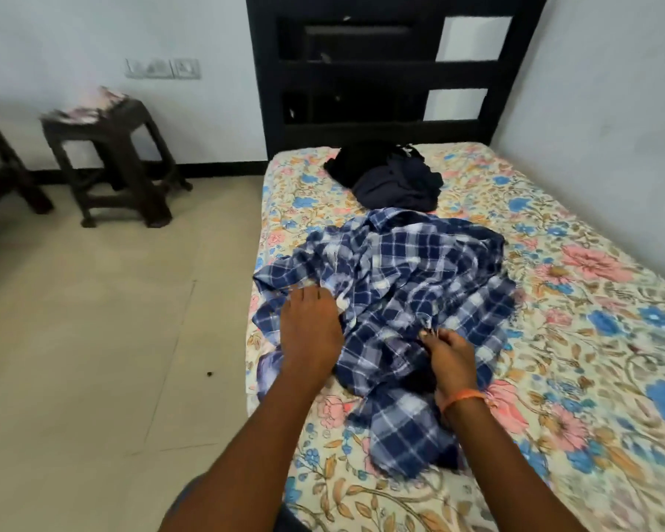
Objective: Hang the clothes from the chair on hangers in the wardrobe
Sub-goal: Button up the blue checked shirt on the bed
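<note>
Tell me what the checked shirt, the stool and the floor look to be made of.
Checked shirt: soft woven cloth, likely cotton; it crumples into loose folds. Stool: dark brown, probably moulded plastic, judging by its one-piece legs and braces, though wood is possible. Floor: pale tiles, matte, with faint joint lines.

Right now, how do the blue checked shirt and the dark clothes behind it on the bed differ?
The checked shirt is blue and white plaid; the dark clothes are plain black and navy. The shirt is spread loosely and wide; the dark clothes sit in a compact heap. The left hand rests on the shirt and the right hand pinches it; nothing touches the dark clothes. Both lie crumpled on the floral bedsheet.
</note>
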`<state>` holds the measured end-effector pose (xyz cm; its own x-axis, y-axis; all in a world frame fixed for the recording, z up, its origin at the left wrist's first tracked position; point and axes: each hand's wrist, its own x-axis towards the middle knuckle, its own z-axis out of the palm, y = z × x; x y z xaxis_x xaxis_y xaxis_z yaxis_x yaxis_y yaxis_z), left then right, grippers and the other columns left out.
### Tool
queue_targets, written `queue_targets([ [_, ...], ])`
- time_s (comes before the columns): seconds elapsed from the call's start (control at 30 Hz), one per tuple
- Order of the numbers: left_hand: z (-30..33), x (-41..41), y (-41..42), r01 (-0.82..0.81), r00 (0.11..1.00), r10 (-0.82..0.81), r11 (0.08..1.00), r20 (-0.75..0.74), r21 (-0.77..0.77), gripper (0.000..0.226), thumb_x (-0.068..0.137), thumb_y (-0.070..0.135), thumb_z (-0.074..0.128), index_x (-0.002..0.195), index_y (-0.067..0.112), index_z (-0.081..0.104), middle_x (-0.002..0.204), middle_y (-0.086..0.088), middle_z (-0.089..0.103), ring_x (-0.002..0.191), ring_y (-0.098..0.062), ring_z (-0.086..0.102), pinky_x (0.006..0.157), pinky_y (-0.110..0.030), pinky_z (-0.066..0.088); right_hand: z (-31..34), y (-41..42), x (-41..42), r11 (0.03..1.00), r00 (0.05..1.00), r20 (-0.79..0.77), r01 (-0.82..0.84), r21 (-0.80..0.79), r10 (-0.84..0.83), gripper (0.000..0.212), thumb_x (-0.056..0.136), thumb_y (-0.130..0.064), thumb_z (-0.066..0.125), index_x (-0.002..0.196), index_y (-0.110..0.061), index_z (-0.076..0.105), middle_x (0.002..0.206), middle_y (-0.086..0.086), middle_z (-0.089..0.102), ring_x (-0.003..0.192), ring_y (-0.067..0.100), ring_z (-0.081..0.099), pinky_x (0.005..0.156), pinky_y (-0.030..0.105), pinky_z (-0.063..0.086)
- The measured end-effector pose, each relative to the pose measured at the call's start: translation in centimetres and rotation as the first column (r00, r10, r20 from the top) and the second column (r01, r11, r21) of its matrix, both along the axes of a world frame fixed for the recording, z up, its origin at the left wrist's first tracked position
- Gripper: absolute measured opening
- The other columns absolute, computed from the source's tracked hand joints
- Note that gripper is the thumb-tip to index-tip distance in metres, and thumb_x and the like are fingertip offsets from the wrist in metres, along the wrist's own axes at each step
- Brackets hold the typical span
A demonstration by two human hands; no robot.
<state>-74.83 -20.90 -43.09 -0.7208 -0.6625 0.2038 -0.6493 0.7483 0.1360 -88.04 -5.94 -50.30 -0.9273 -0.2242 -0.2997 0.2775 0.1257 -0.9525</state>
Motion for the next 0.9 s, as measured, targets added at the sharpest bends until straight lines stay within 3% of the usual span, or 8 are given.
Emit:
queue_targets([
  [0.1, 1.3, 0.0, 2.5, -0.034, 0.996, 0.031, 0.999, 0.081, 0.034, 0.022, 0.091, 0.008, 0.052, 0.112, 0.008, 0.060, 0.111, -0.012, 0.064, 0.100, -0.032, 0.062, 0.080, -0.042, 0.050, 3.1, 2.8, -0.1, 0.998, 0.988, -0.157, 0.013, 0.056, -0.004, 0.015, 0.087, -0.017, 0.074, 0.091, -0.008, 0.062, 0.075, 0.003, 0.050, 0.071, 0.022, 0.047, 0.074, 0.034, 0.040],
  [0.13, 1.3, 0.2, 3.2, -0.034, 0.996, 0.032, 0.999, 0.085, 0.021, 0.020, 0.090, 0.006, 0.053, 0.108, 0.008, 0.061, 0.108, -0.012, 0.065, 0.095, -0.033, 0.064, 0.076, -0.042, 0.052, 3.9, 3.3, -0.4, 0.998, 0.982, -0.186, 0.042, 0.038, -0.034, 0.058, 0.087, -0.018, 0.075, 0.121, 0.009, 0.037, 0.076, 0.003, 0.051, 0.071, 0.024, 0.047, 0.076, 0.036, 0.043],
  [0.17, 1.2, 0.5, 3.9, -0.023, 0.997, 0.025, 0.999, 0.068, -0.031, 0.019, 0.087, 0.005, 0.058, 0.106, 0.007, 0.062, 0.104, -0.012, 0.065, 0.090, -0.033, 0.065, 0.073, -0.042, 0.054, 4.8, 3.9, -0.6, 0.998, 0.967, -0.253, 0.027, 0.062, -0.011, 0.030, 0.087, -0.019, 0.075, 0.084, -0.016, 0.045, 0.081, 0.006, 0.057, 0.072, 0.028, 0.051, 0.079, 0.039, 0.049],
  [0.27, -0.8, 1.9, 5.9, 0.034, 0.999, -0.035, 0.988, -0.005, -0.154, 0.038, 0.060, -0.002, 0.082, 0.095, 0.002, 0.068, 0.094, -0.017, 0.065, 0.078, -0.035, 0.063, 0.057, -0.043, 0.055, 7.3, 4.3, 0.8, 0.993, 0.920, -0.393, 0.048, 0.106, -0.003, 0.041, 0.093, -0.018, 0.068, 0.128, 0.000, 0.060, 0.106, -0.002, 0.060, 0.092, 0.024, 0.059, 0.093, 0.039, 0.052],
  [0.43, -4.0, 3.2, 7.0, 0.138, 0.982, -0.150, 0.985, -0.113, -0.104, 0.039, 0.058, -0.001, 0.084, 0.091, 0.007, 0.065, 0.099, -0.014, 0.064, 0.082, -0.032, 0.059, 0.060, -0.041, 0.053, 4.2, 1.7, 5.1, 0.960, 0.926, -0.297, -0.170, 0.222, 0.232, 0.034, 0.098, -0.011, 0.057, 0.132, -0.008, 0.050, 0.109, 0.003, 0.060, 0.082, 0.020, 0.063, 0.061, 0.020, 0.045],
  [0.57, -4.4, 3.8, 6.9, 0.169, 0.981, -0.146, 0.966, -0.126, 0.194, 0.025, 0.086, 0.005, 0.063, 0.109, 0.011, 0.055, 0.111, -0.007, 0.056, 0.089, -0.026, 0.058, 0.064, -0.034, 0.049, 1.5, 0.0, 8.2, 0.946, 0.893, -0.371, -0.152, 0.287, 0.256, 0.038, 0.094, 0.002, 0.057, 0.126, -0.016, 0.046, 0.091, 0.001, 0.054, 0.069, 0.024, 0.055, 0.064, 0.041, 0.050],
  [0.7, -4.6, 4.0, 6.8, 0.142, 0.934, 0.089, 0.795, -0.345, 0.589, 0.018, 0.090, 0.018, 0.063, 0.094, 0.023, 0.046, 0.091, 0.005, 0.055, 0.080, -0.016, 0.055, 0.071, -0.035, 0.050, 0.4, -1.5, 8.7, 0.939, 0.953, -0.010, -0.297, 0.174, 0.303, 0.034, 0.095, -0.023, 0.060, 0.063, -0.013, 0.063, 0.064, 0.008, 0.057, 0.063, 0.023, 0.052, 0.067, 0.044, 0.044],
  [0.9, -4.4, 4.2, 6.1, 0.266, 0.895, 0.095, 0.671, -0.436, 0.692, 0.029, 0.078, 0.022, 0.077, 0.097, 0.024, 0.054, 0.092, 0.011, 0.056, 0.084, -0.004, 0.054, 0.070, -0.017, 0.043, 0.6, -1.4, 8.3, 0.976, 0.953, 0.211, -0.209, -0.057, 0.217, 0.021, 0.088, -0.017, 0.067, 0.073, -0.001, 0.065, 0.067, 0.018, 0.056, 0.061, 0.027, 0.056, 0.062, 0.041, 0.050],
])
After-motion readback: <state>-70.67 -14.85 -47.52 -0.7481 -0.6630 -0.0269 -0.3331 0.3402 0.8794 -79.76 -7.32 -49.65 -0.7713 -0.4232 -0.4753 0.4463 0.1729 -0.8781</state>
